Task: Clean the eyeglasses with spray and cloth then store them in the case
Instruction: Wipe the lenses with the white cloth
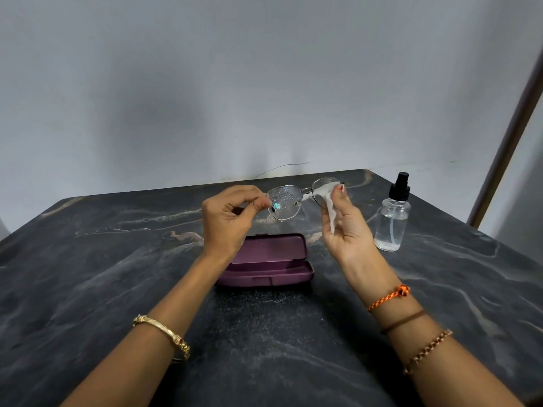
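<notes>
Scene: dark marbled stone table [88,259], pale wall behind; single head view.
Eyeglasses: thin metal-framed eyeglasses with clear lenses [286,205], held in the air at centre frame, above the table and beyond the case, touching neither.
Left hand: left hand [227,221], centre-left of frame; grip narrow, thumb and forefinger pinched on the outer edge of the frame-left lens, near the hinge.
Right hand: right hand [345,227], centre-right of frame; grip closed on a small white cleaning cloth [329,201], pressing it against the frame-right lens.
Lens state: frame-left lens covered in droplets, one drop hanging at its lower rim; frame-right lens largely hidden by the cloth.
Case: purple hard-shell eyeglass case [264,259], lying open on the table just below the hands, partly behind the left wrist.
Spray: clear plastic spray bottle with black pump top [392,217], upright at right of frame, just beside the right hand, not touched.
Step (judged): wiping under way; frame-left lens not yet wiped, storing not yet done.
Handling (judged): light, thin, easily bent frame; wet lenses slippery and smudge-prone. Hold at rim or hinge, never on the lens face; support the lens from behind, light pressure only.
</notes>
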`<action>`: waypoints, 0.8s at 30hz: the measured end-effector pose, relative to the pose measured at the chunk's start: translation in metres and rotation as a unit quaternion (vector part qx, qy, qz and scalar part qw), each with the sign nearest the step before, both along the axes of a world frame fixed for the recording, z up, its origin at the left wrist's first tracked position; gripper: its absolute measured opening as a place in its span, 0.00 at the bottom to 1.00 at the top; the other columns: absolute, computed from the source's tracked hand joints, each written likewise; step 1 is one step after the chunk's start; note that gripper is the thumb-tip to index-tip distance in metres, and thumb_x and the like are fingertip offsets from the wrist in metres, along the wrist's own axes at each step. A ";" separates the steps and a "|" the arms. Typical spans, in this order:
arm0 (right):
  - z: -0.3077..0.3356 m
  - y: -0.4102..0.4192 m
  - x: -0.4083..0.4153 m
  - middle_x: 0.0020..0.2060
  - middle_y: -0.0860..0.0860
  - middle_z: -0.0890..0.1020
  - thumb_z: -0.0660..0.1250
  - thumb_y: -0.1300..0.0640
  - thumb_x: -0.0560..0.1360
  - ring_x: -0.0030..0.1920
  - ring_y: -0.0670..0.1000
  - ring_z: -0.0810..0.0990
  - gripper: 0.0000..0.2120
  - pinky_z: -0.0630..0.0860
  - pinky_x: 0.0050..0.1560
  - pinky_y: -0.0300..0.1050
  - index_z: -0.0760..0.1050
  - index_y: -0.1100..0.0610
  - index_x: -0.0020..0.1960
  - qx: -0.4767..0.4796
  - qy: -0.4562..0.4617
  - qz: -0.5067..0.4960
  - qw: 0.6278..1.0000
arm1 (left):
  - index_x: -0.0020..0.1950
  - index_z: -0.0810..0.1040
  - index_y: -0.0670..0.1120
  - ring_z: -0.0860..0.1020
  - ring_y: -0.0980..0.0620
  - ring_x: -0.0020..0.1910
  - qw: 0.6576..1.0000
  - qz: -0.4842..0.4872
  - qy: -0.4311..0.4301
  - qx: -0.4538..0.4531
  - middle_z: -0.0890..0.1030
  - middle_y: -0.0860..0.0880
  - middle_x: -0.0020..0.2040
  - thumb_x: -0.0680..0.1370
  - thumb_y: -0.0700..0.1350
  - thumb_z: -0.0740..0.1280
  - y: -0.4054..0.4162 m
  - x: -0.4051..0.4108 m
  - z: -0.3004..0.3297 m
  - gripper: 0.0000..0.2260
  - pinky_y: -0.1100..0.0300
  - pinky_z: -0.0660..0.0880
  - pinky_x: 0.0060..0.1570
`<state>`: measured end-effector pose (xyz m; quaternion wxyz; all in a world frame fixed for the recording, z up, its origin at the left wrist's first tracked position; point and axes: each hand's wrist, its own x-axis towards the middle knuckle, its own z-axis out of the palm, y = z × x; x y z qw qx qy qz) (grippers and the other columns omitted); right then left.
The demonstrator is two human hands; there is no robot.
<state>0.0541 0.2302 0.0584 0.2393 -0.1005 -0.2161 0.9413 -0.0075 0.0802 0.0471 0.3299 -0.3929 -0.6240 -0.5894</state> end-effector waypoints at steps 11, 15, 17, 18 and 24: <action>0.000 -0.003 -0.002 0.40 0.56 0.78 0.62 0.50 0.75 0.43 0.55 0.81 0.11 0.81 0.36 0.49 0.71 0.58 0.42 0.057 -0.055 -0.019 0.997 | 0.44 0.80 0.39 0.78 0.64 0.38 0.999 0.005 0.039 -0.033 0.80 0.48 0.38 0.66 0.35 0.72 0.001 0.001 0.000 0.08 0.67 0.77 0.38; -0.003 0.001 -0.002 0.38 0.56 0.79 0.61 0.48 0.75 0.34 0.52 0.80 0.13 0.81 0.35 0.46 0.71 0.58 0.42 0.102 -0.090 -0.017 0.991 | 0.41 0.82 0.36 0.78 0.65 0.37 0.998 0.007 0.036 -0.043 0.80 0.47 0.38 0.66 0.36 0.72 0.002 0.001 -0.001 0.05 0.67 0.77 0.36; -0.003 0.003 -0.002 0.38 0.57 0.79 0.60 0.48 0.76 0.35 0.53 0.79 0.14 0.81 0.30 0.44 0.71 0.58 0.42 0.102 -0.093 -0.010 0.990 | 0.40 0.82 0.35 0.78 0.65 0.37 0.998 0.012 0.032 -0.044 0.80 0.47 0.38 0.66 0.35 0.72 0.002 0.001 -0.003 0.05 0.67 0.77 0.37; -0.002 0.003 -0.002 0.39 0.57 0.78 0.59 0.47 0.76 0.35 0.53 0.79 0.14 0.80 0.28 0.43 0.70 0.59 0.43 0.102 -0.095 -0.006 0.990 | 0.40 0.82 0.35 0.78 0.65 0.37 0.998 0.016 0.029 -0.044 0.80 0.47 0.38 0.66 0.35 0.72 0.002 0.001 -0.003 0.05 0.68 0.77 0.37; 0.000 0.005 -0.003 0.46 0.57 0.77 0.55 0.45 0.77 0.42 0.53 0.77 0.17 0.80 0.30 0.42 0.70 0.58 0.53 0.078 -0.046 0.055 0.994 | 0.40 0.82 0.36 0.78 0.66 0.37 0.998 0.042 0.015 -0.033 0.80 0.47 0.37 0.66 0.33 0.73 -0.001 -0.002 -0.005 0.04 0.68 0.77 0.38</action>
